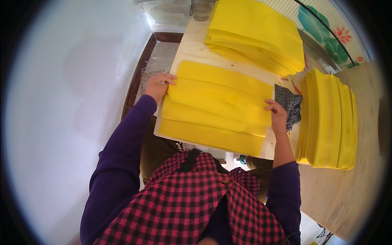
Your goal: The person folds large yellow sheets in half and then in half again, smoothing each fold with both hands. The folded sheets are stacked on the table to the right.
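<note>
A large yellow sheet [216, 100] with several crosswise folds lies in front of me on the wooden table, its middle part raised in a soft ridge. At its left edge my left hand [160, 86] is closed, thumb and fingers pinching the border of the raised part. My right hand [276, 113] pinches the opposite edge, also closed. Beneath the near edge a thin pale margin shows; whether it is board or another sheet I cannot tell. A crumpled dark grey cloth [288, 104] lies just right of my right hand.
A stack of flat yellow sheets [257, 30] sits at the back of the table [188, 51]. Folded yellow sheets [326, 118] stand packed at the right. A grey cup [201, 10] is at the far left corner. A white wall [69, 102] rises at left.
</note>
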`<state>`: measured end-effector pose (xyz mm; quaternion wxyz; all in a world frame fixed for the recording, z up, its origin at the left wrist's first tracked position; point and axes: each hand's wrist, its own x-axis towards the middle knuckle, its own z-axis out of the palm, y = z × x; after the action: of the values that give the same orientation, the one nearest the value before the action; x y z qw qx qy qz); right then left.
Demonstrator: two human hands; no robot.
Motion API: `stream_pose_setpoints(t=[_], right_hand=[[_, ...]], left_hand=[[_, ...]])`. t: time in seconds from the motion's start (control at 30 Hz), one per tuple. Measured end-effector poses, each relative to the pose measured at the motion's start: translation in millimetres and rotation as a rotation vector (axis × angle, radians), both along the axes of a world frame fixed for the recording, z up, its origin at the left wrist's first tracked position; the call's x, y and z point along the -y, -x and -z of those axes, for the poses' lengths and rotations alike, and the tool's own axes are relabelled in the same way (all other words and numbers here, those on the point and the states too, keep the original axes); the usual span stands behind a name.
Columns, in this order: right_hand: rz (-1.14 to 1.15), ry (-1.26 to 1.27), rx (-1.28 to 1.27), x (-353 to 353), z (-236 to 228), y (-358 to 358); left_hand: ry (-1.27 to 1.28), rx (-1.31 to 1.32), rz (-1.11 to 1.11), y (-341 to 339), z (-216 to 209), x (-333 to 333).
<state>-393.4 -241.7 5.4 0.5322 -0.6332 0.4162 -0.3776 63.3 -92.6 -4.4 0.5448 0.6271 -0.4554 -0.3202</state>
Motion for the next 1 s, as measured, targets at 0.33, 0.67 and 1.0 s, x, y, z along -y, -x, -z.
stream_pose_setpoints(t=[0.33, 0.67, 1.0], right_hand=[[-0.029, 0.103, -0.295, -1, -22, 6], [-0.054, 0.486, -0.437, -14, -63, -51], [-0.33, 0.63, -0.889, -67, -50, -125]], left_hand=[[0.068, -0.027, 0.017, -1, 13, 0], [-0.002, -0.173, 0.007, 1, 4, 1], [0.058, -0.104, -0.005, 3, 6, -1]])
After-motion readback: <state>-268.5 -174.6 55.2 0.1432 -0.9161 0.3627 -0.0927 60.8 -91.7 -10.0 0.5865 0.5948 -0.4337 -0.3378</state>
